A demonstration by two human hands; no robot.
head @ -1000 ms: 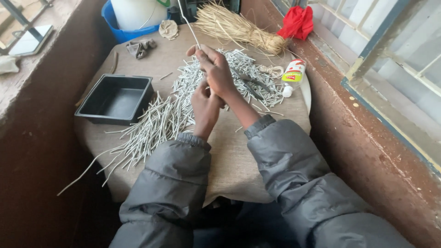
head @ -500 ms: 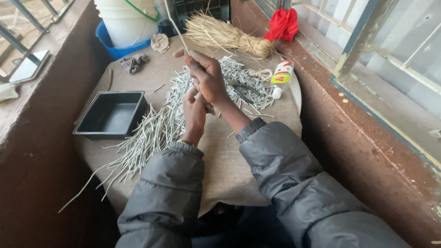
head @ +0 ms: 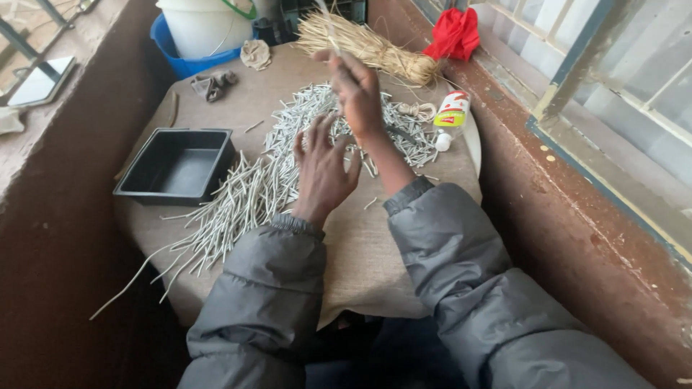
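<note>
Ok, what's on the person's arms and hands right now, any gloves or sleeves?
No gloves: the left hand and right hand are bare, with no rings or watch visible. Both arms wear a grey padded jacket with ribbed knit cuffs at the wrists.

Right hand [head: 358, 92] raised above table [head: 360, 252], pinching thin pale stick [head: 326, 21] upright. Left hand [head: 322, 169] lower, fingers spread over stick pile [head: 259, 184]. Black tray [head: 176, 166] left of pile. Straw bundle [head: 367, 47] at far edge, red cloth [head: 454, 32] beside it. Glue bottle [head: 448, 115] lying right of pile. White bucket [head: 204, 23] in blue basin [head: 176, 61] beyond table.
</note>
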